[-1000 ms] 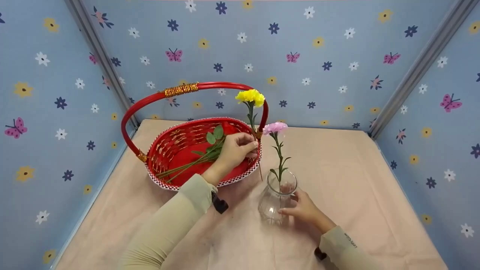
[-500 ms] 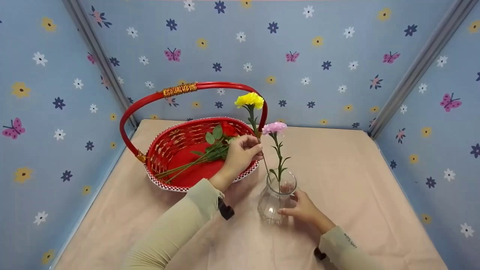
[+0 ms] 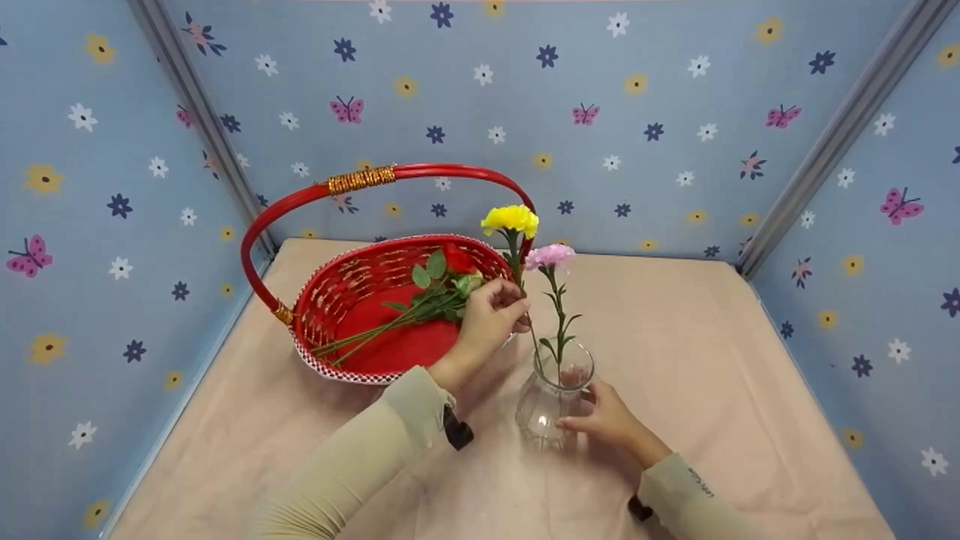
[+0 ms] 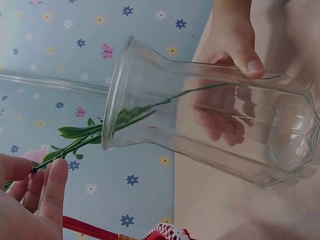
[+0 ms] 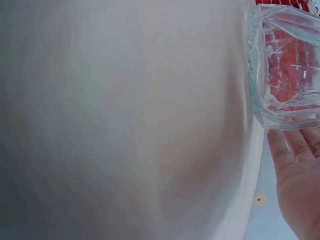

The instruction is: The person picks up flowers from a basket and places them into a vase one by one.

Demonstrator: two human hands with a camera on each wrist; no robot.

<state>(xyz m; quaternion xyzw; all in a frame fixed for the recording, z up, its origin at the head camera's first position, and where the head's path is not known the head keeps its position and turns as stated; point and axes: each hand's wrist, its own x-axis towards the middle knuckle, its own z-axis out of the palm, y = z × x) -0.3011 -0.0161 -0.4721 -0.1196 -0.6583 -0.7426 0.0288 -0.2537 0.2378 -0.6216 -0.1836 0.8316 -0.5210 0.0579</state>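
Observation:
My left hand [image 3: 489, 319] pinches the stem of a yellow carnation [image 3: 510, 220], which stands nearly upright beside the basket. The stem's lower end reaches the mouth of a clear glass vase [image 3: 534, 412]. A pink carnation [image 3: 551, 256] stands in that vase, its thin stem visible through the glass. My right hand [image 3: 616, 420] holds the vase from the right, thumb on the near side and fingers behind. In the left wrist view, leafy green stems [image 4: 82, 137] run into the vase's mouth [image 4: 111, 95]. The right wrist view has fingers [image 5: 281, 147] against the faceted glass.
A red wicker basket [image 3: 330, 371] with a tall arched handle [image 3: 281, 206] stands left of the vase. Inside lie a red rose [image 3: 459, 259], a pale green bloom [image 3: 468, 283] and leafy stems. A peach cloth [image 3: 697, 330] covers the table; patterned blue panels enclose it.
My left hand has moved right and down with the yellow carnation, bringing its stem from the basket's rim to the vase's mouth. The right hand and vase have stayed still.

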